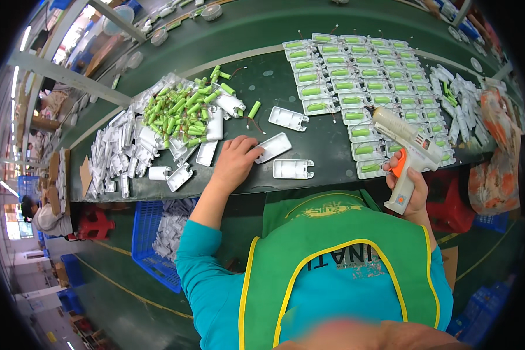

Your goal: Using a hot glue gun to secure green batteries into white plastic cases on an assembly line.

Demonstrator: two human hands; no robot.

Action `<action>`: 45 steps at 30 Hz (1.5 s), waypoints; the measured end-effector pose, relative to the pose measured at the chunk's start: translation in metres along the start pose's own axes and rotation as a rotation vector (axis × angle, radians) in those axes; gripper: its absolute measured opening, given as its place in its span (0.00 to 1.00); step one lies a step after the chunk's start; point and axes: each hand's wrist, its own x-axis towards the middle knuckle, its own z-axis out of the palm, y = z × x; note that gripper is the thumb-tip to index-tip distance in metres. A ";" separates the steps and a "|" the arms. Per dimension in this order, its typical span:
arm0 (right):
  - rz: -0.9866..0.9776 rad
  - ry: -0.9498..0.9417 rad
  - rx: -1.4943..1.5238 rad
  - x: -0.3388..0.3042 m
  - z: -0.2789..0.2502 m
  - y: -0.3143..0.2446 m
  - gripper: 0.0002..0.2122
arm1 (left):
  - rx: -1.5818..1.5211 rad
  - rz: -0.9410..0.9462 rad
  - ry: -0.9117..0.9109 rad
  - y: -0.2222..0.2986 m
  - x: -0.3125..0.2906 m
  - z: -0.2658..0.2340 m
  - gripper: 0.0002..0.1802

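Observation:
My right hand (pixel 415 189) is wrapped round the grip of a white hot glue gun (pixel 417 150) with an orange trigger, its nozzle tilted up and left above the rows of shells. At the near end of a white plastic shell (pixel 275 147), my left hand (pixel 237 158) rests with its thumb and fingers at the edge; how firmly they grip it I cannot tell. Two more open shells lie close by, one farther away (pixel 287 118) and one nearer (pixel 293 169). A single green battery (pixel 254 109) with wires lies left of them.
A heap of green batteries (pixel 181 111) sits among piled white shells (pixel 114 146) at left. Rows of shells holding batteries (pixel 364 84) cover the right side of the dark green table (pixel 256 70). More white parts (pixel 464 105) lie far right. Below stands a blue crate (pixel 149 245).

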 end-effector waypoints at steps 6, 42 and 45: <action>0.014 -0.020 -0.014 0.007 0.006 0.003 0.23 | -0.027 -0.125 0.057 0.003 -0.015 -0.006 0.09; -0.003 0.028 -0.010 -0.002 0.003 0.001 0.24 | -0.146 0.049 -0.095 0.046 0.108 0.050 0.07; 0.005 0.046 -0.009 -0.001 0.003 0.001 0.24 | -0.178 0.068 -0.064 0.061 0.116 0.064 0.09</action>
